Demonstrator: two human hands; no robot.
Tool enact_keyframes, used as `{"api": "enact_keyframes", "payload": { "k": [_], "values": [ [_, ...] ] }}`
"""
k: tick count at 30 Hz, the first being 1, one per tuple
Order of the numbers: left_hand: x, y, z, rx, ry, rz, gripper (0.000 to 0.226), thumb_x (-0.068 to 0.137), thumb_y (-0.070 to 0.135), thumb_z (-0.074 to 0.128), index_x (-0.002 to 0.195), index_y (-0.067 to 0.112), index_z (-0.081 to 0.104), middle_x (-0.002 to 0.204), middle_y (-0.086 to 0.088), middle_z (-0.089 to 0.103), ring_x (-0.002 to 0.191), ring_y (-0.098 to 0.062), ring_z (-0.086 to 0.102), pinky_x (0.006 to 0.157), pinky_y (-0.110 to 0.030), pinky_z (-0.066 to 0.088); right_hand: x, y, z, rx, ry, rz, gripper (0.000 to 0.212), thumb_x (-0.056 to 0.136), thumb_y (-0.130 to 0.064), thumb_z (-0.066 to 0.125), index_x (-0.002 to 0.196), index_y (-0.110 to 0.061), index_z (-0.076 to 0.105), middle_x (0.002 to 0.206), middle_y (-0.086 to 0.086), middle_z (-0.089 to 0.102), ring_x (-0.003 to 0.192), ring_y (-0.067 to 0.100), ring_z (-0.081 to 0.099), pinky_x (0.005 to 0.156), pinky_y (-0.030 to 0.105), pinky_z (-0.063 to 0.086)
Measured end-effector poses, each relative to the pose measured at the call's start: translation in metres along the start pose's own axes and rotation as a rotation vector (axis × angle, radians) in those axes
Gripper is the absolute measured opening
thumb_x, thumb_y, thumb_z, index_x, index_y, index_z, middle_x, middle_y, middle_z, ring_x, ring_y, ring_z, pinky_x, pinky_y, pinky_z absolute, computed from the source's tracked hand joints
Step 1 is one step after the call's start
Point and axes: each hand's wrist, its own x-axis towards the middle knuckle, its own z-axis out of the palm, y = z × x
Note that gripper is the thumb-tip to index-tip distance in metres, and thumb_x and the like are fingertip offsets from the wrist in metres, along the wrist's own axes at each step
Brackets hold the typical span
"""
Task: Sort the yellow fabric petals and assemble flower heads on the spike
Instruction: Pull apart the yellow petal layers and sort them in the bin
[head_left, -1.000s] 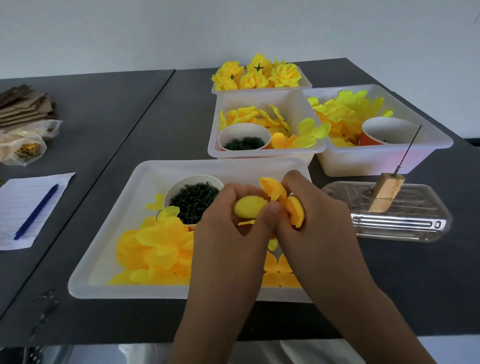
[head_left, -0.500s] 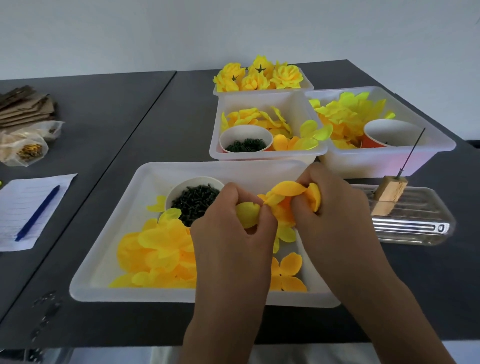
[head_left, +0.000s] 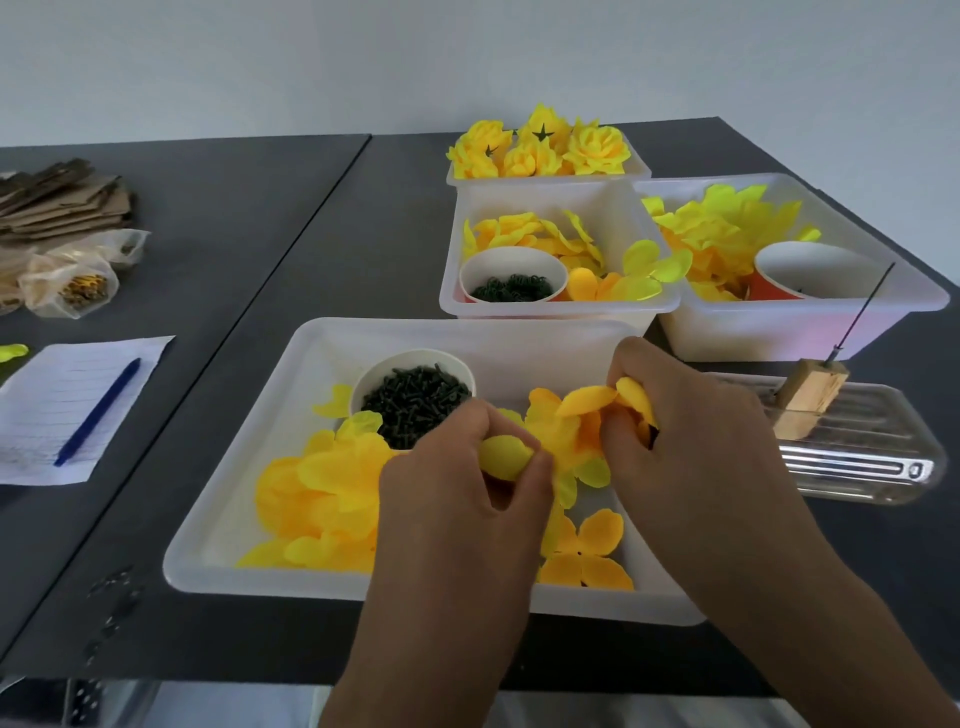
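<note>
Two hands over tray (head_left: 249, 493): left hand (head_left: 462, 499) pinches one petal (head_left: 505, 456); right hand (head_left: 685, 431) grips bunched petals (head_left: 587, 410), apparently separating layers. Spike (head_left: 862, 312) bare, near right.

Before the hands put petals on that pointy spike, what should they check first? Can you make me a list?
1. Left hand pinches a yellow fabric petal: ok.
2. Right hand grips a bunch of orange-yellow fabric petals: ok.
3. Thin metal spike in its small wooden block is bare: ok.
4. Wooden block stands level: not ok, it is tilted on the clear ribbed plastic tray.
5. Petals fully pulled apart: cannot tell.
6. White paper cup of dark green pieces sits near the left hand: ok.
</note>
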Motion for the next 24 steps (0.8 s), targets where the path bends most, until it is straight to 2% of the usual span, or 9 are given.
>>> {"api": "enact_keyframes", "payload": {
  "k": [2,4,6,8,11,13,15,19,24],
  "values": [
    [-0.003,0.004,0.001,-0.115,-0.064,-0.035,0.011,0.078,0.030,0.069,0.072,0.029,0.060,0.065,0.011,0.064,0.057,-0.005,0.062,0.045,-0.016,0.046,0.001,-0.002,0.001,0.012,0.011,-0.004,0.014,0.089,-0.020,0.054,0.084,-0.026,0.042,0.057,-0.005,0.045,0.056,0.013,0.047,0.047,0.032,0.039],
    [-0.004,0.004,-0.001,-0.229,-0.101,-0.070,0.008,0.077,0.030,0.070,0.077,0.029,0.062,0.062,0.003,0.064,0.052,-0.006,0.058,0.045,-0.018,0.045,0.001,-0.005,0.003,0.009,-0.001,-0.020,0.014,0.088,-0.024,0.053,0.088,-0.029,0.039,0.058,-0.010,0.043,0.056,0.007,0.045,0.047,0.025,0.032],
    [-0.004,0.003,-0.004,-0.329,-0.146,-0.106,0.009,0.079,0.027,0.073,0.079,0.027,0.064,0.062,-0.004,0.063,0.053,-0.014,0.057,0.047,-0.025,0.046,0.000,-0.004,0.004,0.030,-0.007,-0.018,0.015,0.088,-0.024,0.055,0.087,-0.029,0.040,0.058,-0.011,0.042,0.055,0.005,0.044,0.048,0.022,0.029],
    [-0.004,0.001,-0.010,-0.397,-0.178,-0.136,0.012,0.074,0.031,0.075,0.079,0.024,0.065,0.062,-0.008,0.063,0.054,-0.015,0.060,0.049,-0.026,0.049,0.001,0.000,0.002,0.067,-0.003,0.002,0.015,0.088,-0.022,0.057,0.082,-0.027,0.045,0.056,-0.008,0.045,0.053,0.008,0.046,0.046,0.026,0.034],
    [-0.006,-0.002,-0.018,-0.413,-0.126,-0.147,0.021,0.065,0.041,0.068,0.079,0.025,0.067,0.065,-0.009,0.065,0.061,-0.026,0.064,0.053,-0.035,0.053,0.002,0.002,-0.002,0.137,0.031,0.025,0.020,0.087,-0.022,0.058,0.074,-0.030,0.045,0.053,-0.007,0.045,0.053,0.009,0.050,0.042,0.018,0.038],
    [-0.005,-0.007,-0.022,-0.327,-0.039,-0.116,0.013,0.072,0.039,0.069,0.078,0.027,0.066,0.065,-0.003,0.066,0.057,-0.019,0.063,0.050,-0.031,0.052,0.002,0.002,-0.004,0.186,0.065,0.046,0.025,0.087,-0.021,0.058,0.070,-0.032,0.044,0.051,-0.006,0.044,0.058,0.004,0.052,0.048,0.014,0.040],
    [-0.003,-0.012,-0.023,-0.243,0.046,-0.091,0.009,0.079,0.030,0.070,0.073,0.026,0.065,0.065,0.005,0.066,0.055,-0.009,0.061,0.045,-0.020,0.049,0.001,-0.001,-0.004,0.216,0.093,0.061,0.024,0.086,-0.022,0.056,0.069,-0.032,0.043,0.049,-0.005,0.044,0.054,0.005,0.052,0.042,0.016,0.040],
    [-0.003,-0.011,-0.020,-0.184,0.098,-0.072,0.011,0.082,0.025,0.069,0.073,0.025,0.062,0.062,0.010,0.062,0.051,-0.004,0.054,0.042,-0.013,0.040,-0.003,-0.005,0.000,0.224,0.110,0.091,0.019,0.089,-0.021,0.055,0.074,-0.027,0.047,0.053,-0.001,0.049,0.048,0.016,0.051,0.042,0.040,0.046],
    [-0.011,0.000,-0.011,-0.260,0.122,-0.060,0.013,0.081,0.023,0.069,0.072,0.023,0.061,0.063,0.004,0.063,0.051,-0.005,0.055,0.043,-0.013,0.042,-0.003,-0.008,0.013,0.123,0.120,0.100,0.014,0.089,-0.020,0.056,0.079,-0.024,0.047,0.057,-0.003,0.047,0.057,0.015,0.047,0.047,0.026,0.030]
  ]
}}
